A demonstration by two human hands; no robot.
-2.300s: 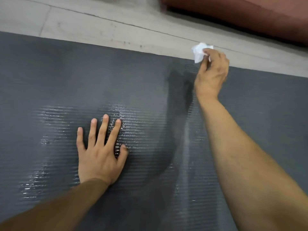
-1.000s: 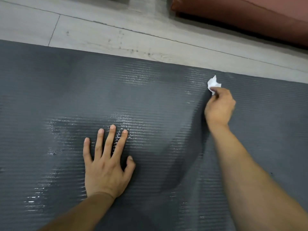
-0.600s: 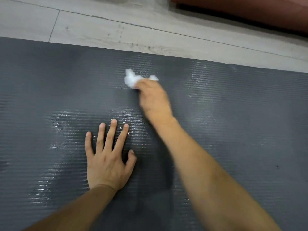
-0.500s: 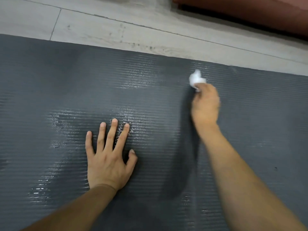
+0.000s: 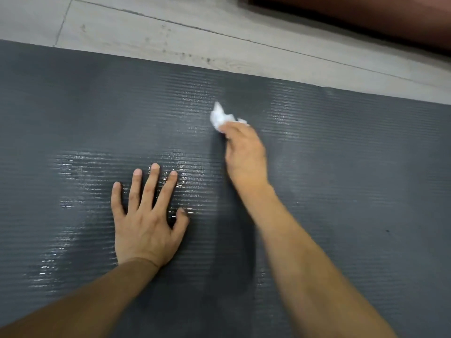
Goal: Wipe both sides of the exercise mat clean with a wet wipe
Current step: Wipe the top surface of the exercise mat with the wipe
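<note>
A dark grey ribbed exercise mat (image 5: 353, 179) lies flat on the floor and fills most of the view. Wet streaks shine on it around the middle and left. My left hand (image 5: 146, 223) presses flat on the mat with fingers spread. My right hand (image 5: 245, 154) grips a crumpled white wet wipe (image 5: 220, 118) and holds it down on the mat, a little short of the far edge. Most of the wipe is hidden under my fingers.
Pale tiled floor (image 5: 170, 28) runs along the mat's far edge. A reddish-brown piece of furniture (image 5: 366, 18) stands at the top right, beyond the floor strip.
My right hand has swept the wipe back and forth near the far edge, now sitting left of where it was half a second ago. My left hand stays pressed in place.
</note>
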